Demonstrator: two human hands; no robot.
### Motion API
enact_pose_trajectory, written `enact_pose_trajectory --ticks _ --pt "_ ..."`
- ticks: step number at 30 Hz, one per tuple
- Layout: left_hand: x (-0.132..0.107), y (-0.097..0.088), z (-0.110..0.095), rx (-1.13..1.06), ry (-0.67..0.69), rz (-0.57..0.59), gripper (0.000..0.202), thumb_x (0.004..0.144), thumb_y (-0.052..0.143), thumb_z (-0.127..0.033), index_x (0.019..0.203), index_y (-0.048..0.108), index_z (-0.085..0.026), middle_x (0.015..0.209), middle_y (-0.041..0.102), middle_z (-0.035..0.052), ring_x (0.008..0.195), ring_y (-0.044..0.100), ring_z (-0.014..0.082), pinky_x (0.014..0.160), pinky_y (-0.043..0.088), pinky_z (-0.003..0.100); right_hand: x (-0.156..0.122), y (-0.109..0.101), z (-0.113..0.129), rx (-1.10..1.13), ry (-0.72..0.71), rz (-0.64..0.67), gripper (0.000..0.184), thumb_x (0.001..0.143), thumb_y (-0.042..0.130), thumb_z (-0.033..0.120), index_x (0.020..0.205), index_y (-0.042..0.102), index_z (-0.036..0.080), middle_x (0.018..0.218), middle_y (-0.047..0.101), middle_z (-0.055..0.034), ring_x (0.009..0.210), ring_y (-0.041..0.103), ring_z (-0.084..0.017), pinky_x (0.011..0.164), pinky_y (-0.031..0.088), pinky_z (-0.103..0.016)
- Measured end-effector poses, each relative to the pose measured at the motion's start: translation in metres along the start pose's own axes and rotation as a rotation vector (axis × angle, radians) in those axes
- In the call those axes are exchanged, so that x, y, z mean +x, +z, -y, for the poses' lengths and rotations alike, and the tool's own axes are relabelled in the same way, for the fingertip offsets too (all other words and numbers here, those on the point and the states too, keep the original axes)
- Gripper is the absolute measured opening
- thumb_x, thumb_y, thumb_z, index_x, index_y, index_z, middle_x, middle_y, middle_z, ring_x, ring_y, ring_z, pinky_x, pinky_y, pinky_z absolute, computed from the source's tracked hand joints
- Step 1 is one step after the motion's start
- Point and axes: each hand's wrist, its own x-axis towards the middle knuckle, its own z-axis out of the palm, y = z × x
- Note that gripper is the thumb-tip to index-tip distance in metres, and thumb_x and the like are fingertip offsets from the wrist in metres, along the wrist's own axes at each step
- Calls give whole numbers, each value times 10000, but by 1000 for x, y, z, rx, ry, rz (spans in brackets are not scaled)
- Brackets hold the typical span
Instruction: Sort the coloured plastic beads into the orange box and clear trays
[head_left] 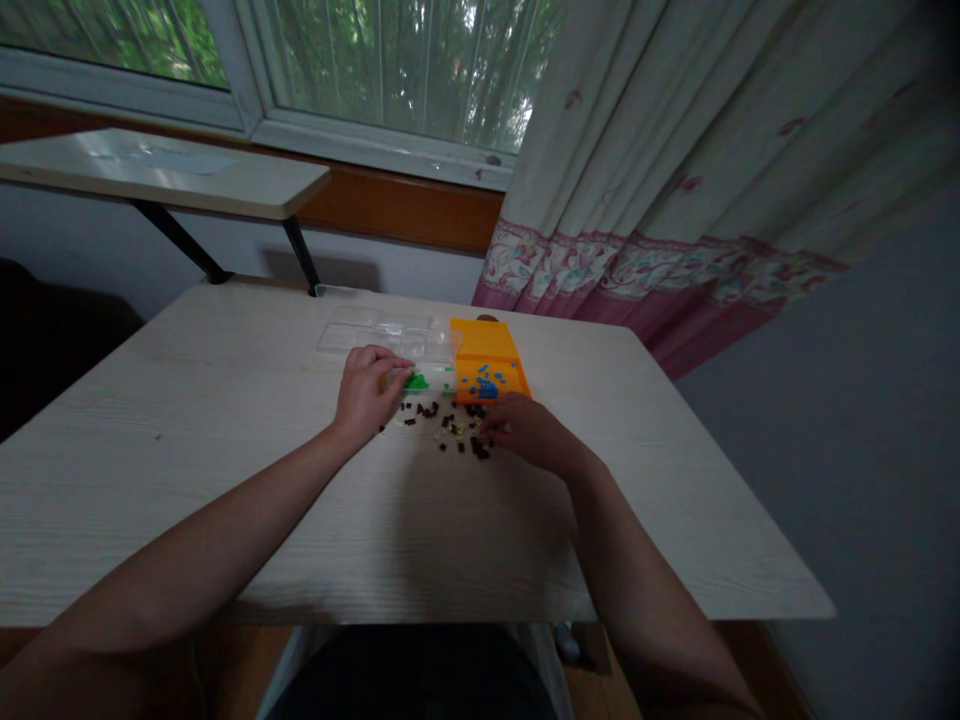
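Note:
My left hand (367, 390) is closed at the left end of a clear plastic tray (433, 385), thumb and fingers around its edge. Small green pieces (416, 382) lie in the tray beside those fingertips. My right hand (532, 430) is low over the table with its fingers bent together among small loose pieces; whatever is between the fingertips is too small to make out. Dark brown pieces (480, 449) and pale cream pieces (456, 429) are scattered between the hands. Just beyond my right hand, an orange box (480, 340) stands open with blue pieces (487, 386) in its near half.
A clear plastic compartment case (360, 330) lies behind the tray. The pale wooden table (315, 540) reaches to the wall. At the back left stands a raised shelf (225, 180) on black legs. A curtain (600, 200) hangs by the window at the back right.

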Motion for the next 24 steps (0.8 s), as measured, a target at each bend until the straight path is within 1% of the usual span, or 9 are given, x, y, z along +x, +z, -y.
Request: enact_pose_trajectory --ticks 3,4,8,12,15,18,20,22,24 --pt "0 2 2 -5 -2 -7 172 906 609 -317 963 749 -235 933 602 67 965 532 246 902 445 469 1 0 0 -12 -12 18 101 805 688 122 758 756 180 808 716 -60 816 629 -197 767 454 -323" --pt "0 2 3 -7 -3 -9 168 904 613 -315 961 751 -235 930 603 67 962 532 246 901 447 473 2 0 0 -2 -12 4 100 819 682 133 775 755 183 814 718 -57 818 628 -195 778 453 -326" --pt "1 2 2 -15 12 -5 183 917 596 -305 996 750 -244 944 619 63 971 539 243 906 447 474 5 5 -2 49 28 -84 81 841 682 171 822 756 196 833 722 -46 831 619 -190 811 446 -334" --pt "0 -1 -2 -35 58 -13 238 942 554 -275 1115 715 -241 1015 626 70 1023 534 242 943 434 465 10 16 -2 167 116 -192 65 824 697 184 828 759 204 835 715 -38 822 612 -173 795 445 -308" --pt "-2 -4 -7 -65 155 29 258 947 548 -275 1165 684 -251 1028 625 66 1028 533 229 937 433 441 14 23 2 290 205 -239 79 829 687 222 842 764 206 825 704 -29 775 607 -150 729 437 -271" --pt "-5 -5 -14 -93 324 135 231 940 566 -299 1132 687 -256 1019 634 60 1001 539 215 906 435 408 17 27 5 424 252 -257 128 821 688 307 832 762 202 816 704 -22 746 602 -141 690 428 -254" --pt "-7 -4 -19 -95 429 201 225 931 584 -312 1124 686 -258 1024 640 59 995 540 213 895 432 395 17 28 7 523 277 -244 172 804 688 355 817 758 199 784 700 -18 712 590 -137 660 419 -248" --pt "-9 -2 -22 -88 487 228 232 926 596 -319 1132 682 -259 1030 645 59 996 539 214 892 431 389 17 28 9 621 305 -216 217 784 687 393 814 754 189 729 683 -10 668 565 -128 629 404 -243" --pt "-10 0 -23 -83 504 231 240 925 600 -322 1141 679 -254 1025 650 61 990 542 212 887 433 384 16 28 11 703 334 -188 267 762 691 430 827 753 178 689 661 -1 631 534 -119 603 383 -239"
